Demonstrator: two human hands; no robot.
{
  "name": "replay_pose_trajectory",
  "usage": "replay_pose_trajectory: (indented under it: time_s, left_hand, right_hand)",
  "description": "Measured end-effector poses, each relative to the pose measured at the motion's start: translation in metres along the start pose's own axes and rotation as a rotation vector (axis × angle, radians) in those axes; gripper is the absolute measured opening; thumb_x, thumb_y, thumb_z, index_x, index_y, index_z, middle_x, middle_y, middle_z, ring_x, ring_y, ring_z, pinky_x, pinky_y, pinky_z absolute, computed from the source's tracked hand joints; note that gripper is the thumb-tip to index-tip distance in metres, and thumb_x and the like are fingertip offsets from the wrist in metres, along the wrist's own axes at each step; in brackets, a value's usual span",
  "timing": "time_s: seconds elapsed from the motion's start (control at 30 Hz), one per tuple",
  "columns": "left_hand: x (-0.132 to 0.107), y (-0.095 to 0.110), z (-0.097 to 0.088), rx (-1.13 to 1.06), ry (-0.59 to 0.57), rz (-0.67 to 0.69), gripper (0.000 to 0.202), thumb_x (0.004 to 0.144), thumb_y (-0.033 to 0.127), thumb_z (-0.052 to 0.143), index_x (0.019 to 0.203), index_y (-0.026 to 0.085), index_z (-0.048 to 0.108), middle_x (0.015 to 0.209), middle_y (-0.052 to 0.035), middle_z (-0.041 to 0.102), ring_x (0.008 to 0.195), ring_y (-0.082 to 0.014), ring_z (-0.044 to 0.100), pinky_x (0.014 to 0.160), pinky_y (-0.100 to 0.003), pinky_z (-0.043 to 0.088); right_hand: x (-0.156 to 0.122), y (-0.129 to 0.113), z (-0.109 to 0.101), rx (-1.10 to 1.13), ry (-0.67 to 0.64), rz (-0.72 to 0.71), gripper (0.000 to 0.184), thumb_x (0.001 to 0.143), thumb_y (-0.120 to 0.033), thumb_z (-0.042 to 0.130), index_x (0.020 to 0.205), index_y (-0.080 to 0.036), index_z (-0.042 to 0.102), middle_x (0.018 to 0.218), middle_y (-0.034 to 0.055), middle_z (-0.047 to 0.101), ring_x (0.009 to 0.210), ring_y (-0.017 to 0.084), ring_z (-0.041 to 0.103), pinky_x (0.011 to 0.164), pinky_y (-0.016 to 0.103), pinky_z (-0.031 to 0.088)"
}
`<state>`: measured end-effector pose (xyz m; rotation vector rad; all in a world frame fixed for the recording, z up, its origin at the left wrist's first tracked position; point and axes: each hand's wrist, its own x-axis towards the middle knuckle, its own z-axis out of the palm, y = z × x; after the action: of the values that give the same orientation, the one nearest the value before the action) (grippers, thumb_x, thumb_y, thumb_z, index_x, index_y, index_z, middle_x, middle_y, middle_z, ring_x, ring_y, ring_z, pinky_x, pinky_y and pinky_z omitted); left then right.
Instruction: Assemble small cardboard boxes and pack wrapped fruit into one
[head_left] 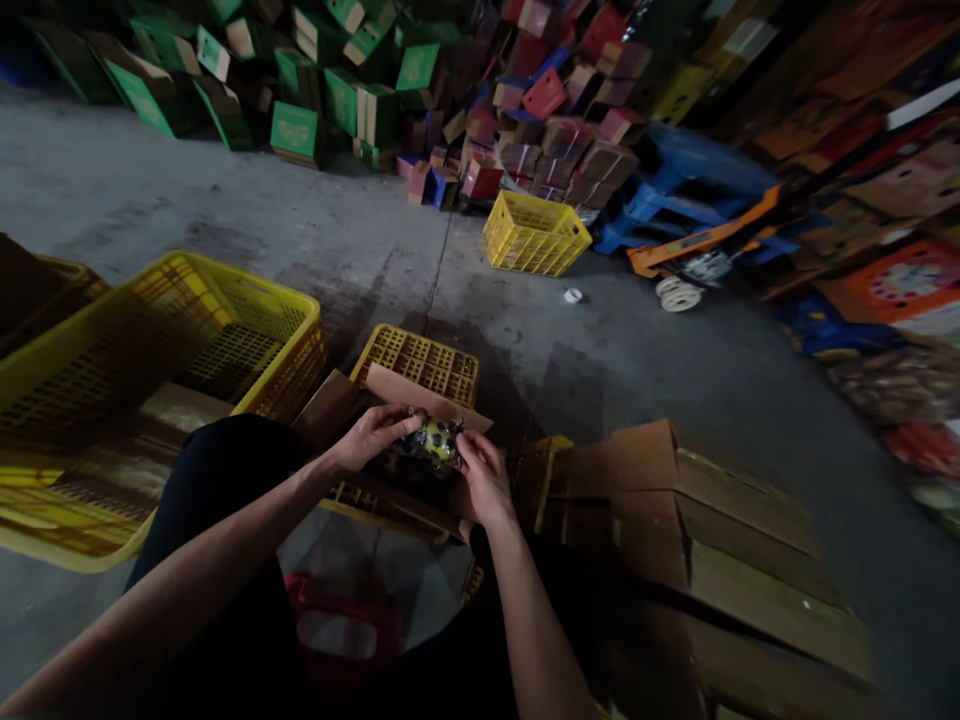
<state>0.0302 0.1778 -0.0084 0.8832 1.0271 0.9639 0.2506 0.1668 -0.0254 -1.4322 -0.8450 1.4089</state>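
Observation:
Between my two hands is a small packet in shiny clear plastic (435,441), yellow-green with dark spots; its exact contents I cannot make out. My left hand (377,435) pinches its left end, and the fingers of my right hand (484,470) close on its right end. Just below the packet stands an open cardboard box (420,396) with its flaps spread; dark items inside are hard to see. The box rests on an upturned yellow crate (424,362).
A large yellow crate (277,345) with cardboard inside stands at left. Stacked cardboard boxes (750,560) are at right. Farther off are a small yellow crate (536,235), an orange pallet jack (705,240), blue plastic stools (675,190) and heaped green boxes (295,130).

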Motion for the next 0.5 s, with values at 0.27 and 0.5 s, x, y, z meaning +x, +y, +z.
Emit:
replay_pose_trajectory:
  time_s: [0.27, 0.5]
  left_hand:
    - [0.0048, -0.0079, 0.0059, -0.153, 0.089, -0.027, 0.049, 0.067, 0.047, 0.091, 0.104, 0.017, 0.078, 0.097, -0.0068, 0.077, 0.083, -0.0201, 0.069, 0.074, -0.028, 0.053]
    - [0.0044, -0.0102, 0.0070, -0.161, 0.017, 0.072, 0.041, 0.072, 0.039, 0.089, 0.105, 0.019, 0.075, 0.097, -0.0035, 0.074, 0.083, -0.0152, 0.065, 0.077, -0.025, 0.051]
  right_hand:
    - [0.0069, -0.0016, 0.0036, 0.233, -0.007, 0.024, 0.034, 0.061, -0.044, 0.093, 0.084, -0.024, 0.079, 0.086, -0.0006, 0.078, 0.079, 0.017, 0.072, 0.069, 0.028, 0.058]
    - [0.0059, -0.0038, 0.0032, 0.359, -0.054, 0.051, 0.026, 0.064, -0.036, 0.093, 0.082, -0.026, 0.078, 0.089, -0.0027, 0.078, 0.083, 0.015, 0.069, 0.071, 0.025, 0.056]
